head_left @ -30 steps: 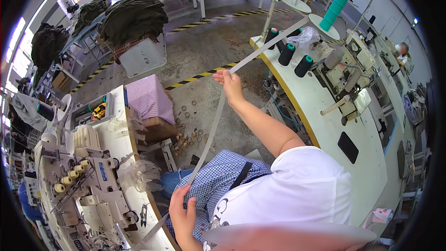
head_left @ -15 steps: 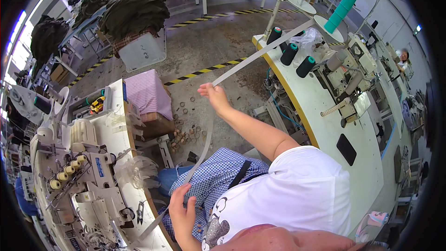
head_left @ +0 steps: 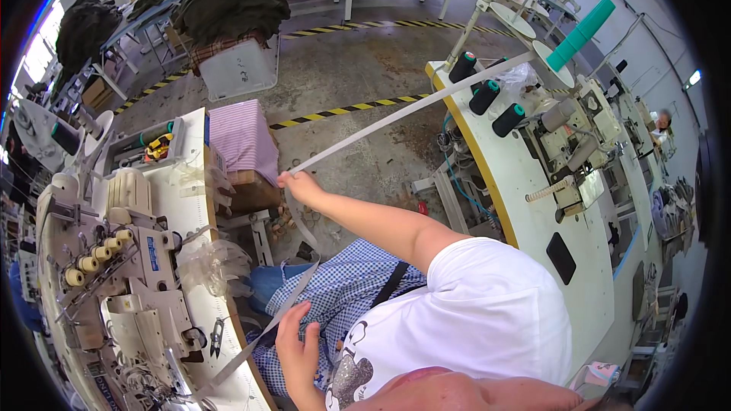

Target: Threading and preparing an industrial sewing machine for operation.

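A long pale grey tape point(head_left: 411, 109) runs from the sewing table on the right point(head_left: 525, 205) down to my right hand point(head_left: 295, 181), which is stretched out to the left and pinches it. From there the tape drops to my left hand point(head_left: 295, 346), held low over my blue checked apron point(head_left: 346, 297), with its fingers closed on the strip. Below that hand the tape carries on to the overlock machine point(head_left: 129, 259) on the left table. I wear a white T-shirt.
Dark thread cones point(head_left: 487, 95) and a teal tube point(head_left: 582, 33) stand on the right table. A striped pink cloth pile point(head_left: 244, 141) lies on a box by the left table. A white bin point(head_left: 240, 68) and heaps of dark garments point(head_left: 232, 0) stand beyond yellow-black floor tape.
My right hand has swung left and lower with the tape, drawing more of it out from the right table. My left hand stays low at the apron.
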